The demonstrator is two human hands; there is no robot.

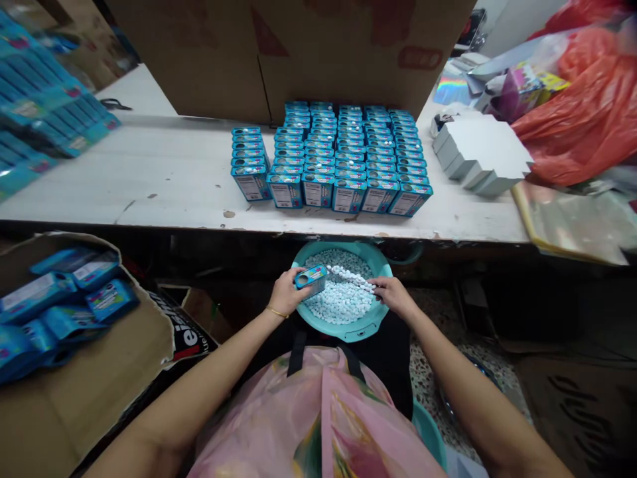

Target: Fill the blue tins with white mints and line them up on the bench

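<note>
Packing workshop: rows of blue tins on white workbench, open cardboard carton just below its left end.

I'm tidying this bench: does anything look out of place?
The leftmost column of blue tins looks askew: it angles away from the straight rows beside it and runs shorter. The white table also has chipped patches along its front edge.

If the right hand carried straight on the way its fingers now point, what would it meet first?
The right hand would first meet the line of white tablets at its fingertips, though depth is unclear.
</note>
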